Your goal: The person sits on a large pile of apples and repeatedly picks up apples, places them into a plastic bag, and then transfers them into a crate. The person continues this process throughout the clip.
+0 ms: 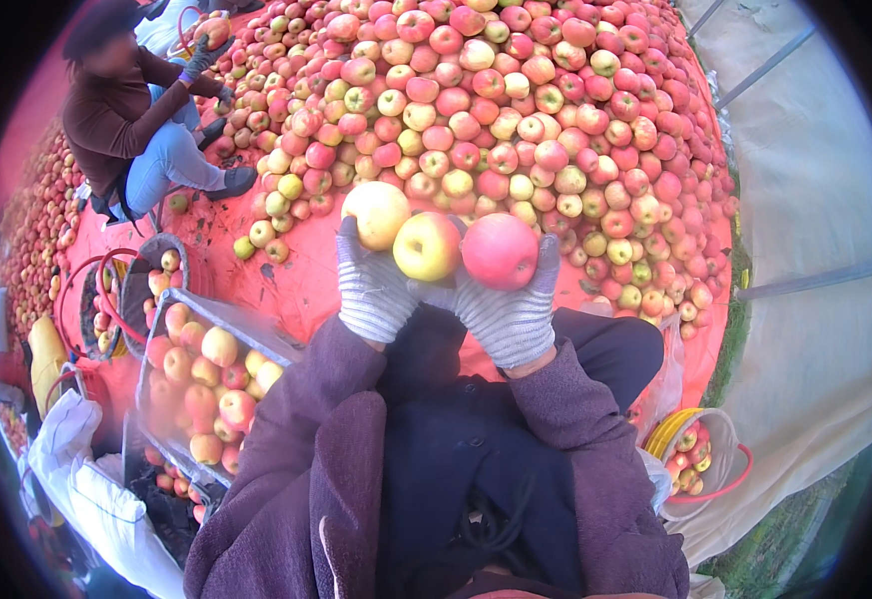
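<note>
Both hands wear striped grey knit gloves and are raised close together in front of the chest. My left hand (377,288) holds a pale yellow apple (376,216) at its outer side. My right hand (509,311) grips a pinkish-red apple (501,251). Between them a yellow-green apple (427,246) rests against the fingers; which hand bears it I cannot tell. Beyond the hands lies a large heap of red and yellow apples (466,123) on a red sheet (308,288).
Left of me stands a lined crate of apples (215,311), with lined buckets (153,258) behind it. A bucket with a red handle (713,457) holds apples at the right. A co-worker (117,112) sits at the upper left, holding an apple.
</note>
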Motion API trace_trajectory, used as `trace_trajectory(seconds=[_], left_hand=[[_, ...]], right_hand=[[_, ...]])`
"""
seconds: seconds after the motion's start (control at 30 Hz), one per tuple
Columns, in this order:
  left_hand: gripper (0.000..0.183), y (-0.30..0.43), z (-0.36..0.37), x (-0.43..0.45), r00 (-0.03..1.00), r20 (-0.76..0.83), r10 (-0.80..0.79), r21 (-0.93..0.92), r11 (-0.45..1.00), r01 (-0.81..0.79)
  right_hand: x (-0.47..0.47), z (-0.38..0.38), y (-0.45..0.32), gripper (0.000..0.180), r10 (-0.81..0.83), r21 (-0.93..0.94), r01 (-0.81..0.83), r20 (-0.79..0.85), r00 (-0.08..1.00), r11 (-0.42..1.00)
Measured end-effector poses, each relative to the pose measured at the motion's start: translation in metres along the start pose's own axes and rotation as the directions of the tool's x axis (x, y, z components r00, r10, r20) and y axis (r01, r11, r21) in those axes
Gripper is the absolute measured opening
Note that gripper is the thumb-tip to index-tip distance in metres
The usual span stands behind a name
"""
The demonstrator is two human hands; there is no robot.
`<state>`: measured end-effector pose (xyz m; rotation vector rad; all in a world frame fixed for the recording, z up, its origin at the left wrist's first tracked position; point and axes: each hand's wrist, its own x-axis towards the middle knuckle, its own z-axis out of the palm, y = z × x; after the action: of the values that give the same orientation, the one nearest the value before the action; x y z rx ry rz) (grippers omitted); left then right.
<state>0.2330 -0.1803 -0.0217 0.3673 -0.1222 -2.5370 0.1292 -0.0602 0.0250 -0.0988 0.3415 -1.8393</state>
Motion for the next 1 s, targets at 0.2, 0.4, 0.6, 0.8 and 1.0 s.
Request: trace_trajectory(seconds=[0.2, 0.4, 0.6, 0.8, 1.0], left_hand=[[0.063, 0.024, -0.014, -0.026, 0.964, -0.263, 0.038, -0.074, 0.996, -0.059], [0.062, 0.063, -0.057, -0.056, 0.912, -0.351, 0.210, 0.193, 0.970, -0.149], [0.055, 0.165, -0.204, -0.160, 0.569, -0.215, 0.794, 0.930, 0.344, -0.129], [0.067, 0.176, -0.147, -0.246, 0.399, -0.271, 0.876, 0.922, 0.117, 0.369], [0.065, 0.209, -0.188, -0.311, 0.290, -0.529, 0.797, 0.807, 0.367, 0.463]], right_hand=[[-0.010, 0.002, 0.009, 0.093, 0.080, 0.116, -0.086, 0.063, 0.995, 0.990], [-0.013, -0.028, -0.001, 0.076, 0.126, 0.222, -0.115, -0.038, 0.991, 0.968], [-0.022, -0.059, -0.001, 0.074, 0.146, 0.254, -0.102, -0.159, 0.977, 0.962], [-0.026, -0.103, -0.023, 0.073, 0.014, 0.198, 0.069, -0.391, 0.920, 0.978], [-0.027, -0.113, -0.030, 0.073, 0.014, 0.171, 0.052, -0.361, 0.933, 0.984]])
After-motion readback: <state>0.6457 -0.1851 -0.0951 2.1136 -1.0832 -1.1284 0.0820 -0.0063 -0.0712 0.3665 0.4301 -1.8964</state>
